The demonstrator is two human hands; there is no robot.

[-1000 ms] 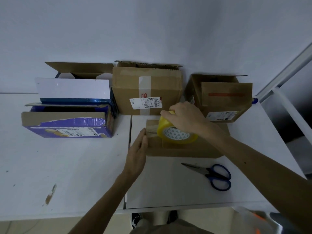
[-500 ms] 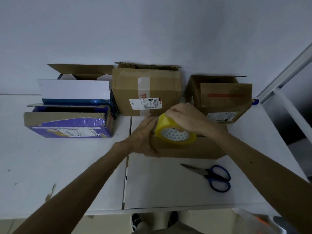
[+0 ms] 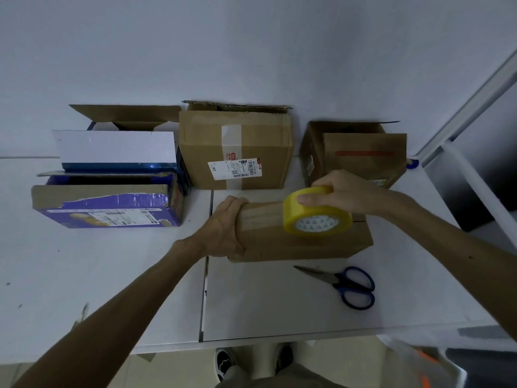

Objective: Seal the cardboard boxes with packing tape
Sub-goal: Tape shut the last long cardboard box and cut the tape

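Note:
A flat brown cardboard box (image 3: 302, 246) lies on the white table (image 3: 279, 303) in front of me. My left hand (image 3: 228, 228) grips its left end, fingers curled over the top edge. My right hand (image 3: 340, 193) grips a yellow roll of packing tape (image 3: 316, 211) held on top of the box, right of its middle. A shiny strip of tape (image 3: 261, 217) runs along the box top from the left end to the roll.
Blue-handled scissors (image 3: 345, 284) lie just in front of the box. Along the wall stand an open blue and brown box (image 3: 109, 203), a taped brown box with a label (image 3: 236, 152) and an open brown box (image 3: 361, 155). A white frame (image 3: 472, 130) rises at right.
My left hand moved from the table beside the box onto its left end and took hold. My right hand drew the tape roll to the right along the box top.

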